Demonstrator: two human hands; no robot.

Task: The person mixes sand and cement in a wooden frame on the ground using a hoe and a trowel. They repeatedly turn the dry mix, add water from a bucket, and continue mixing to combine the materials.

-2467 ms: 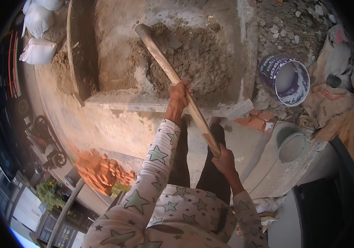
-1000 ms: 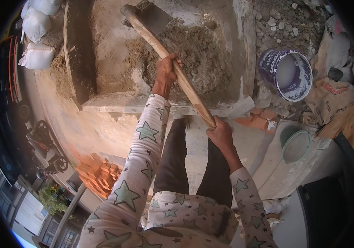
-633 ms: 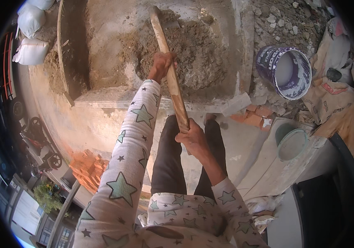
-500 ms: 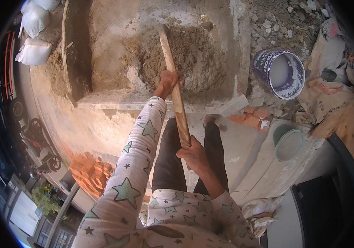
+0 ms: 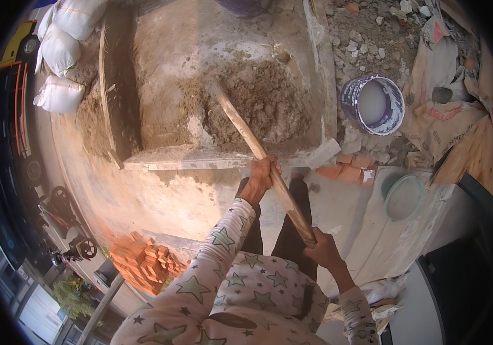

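Both my hands are wrapped round the long wooden handle of a hoe (image 5: 239,124). My left hand (image 5: 262,174) grips it about midway, just on the near side of the mixing trough's front board (image 5: 192,162). Closer to my body, my right hand (image 5: 323,249) is closed round the handle's near end. The handle slants from lower right to upper left. Its far end meets the left side of a heap of wet grey-brown mortar (image 5: 272,106) in the trough; the blade cannot be seen there.
Right of the trough stand a purple-and-white bucket (image 5: 348,99) of cloudy liquid, rubble (image 5: 367,43), paper sacks (image 5: 447,131) and a few bricks (image 5: 347,173). A round pale-green sieve-like thing (image 5: 404,198) lies nearer. Leftward are white sacks (image 5: 61,95) and a brick pile (image 5: 143,264).
Both hands have moved right and toward my body with the hoe. Its far end has come nearer and left, down at the mortar's edge. The view has shifted, showing a purple container at the top.
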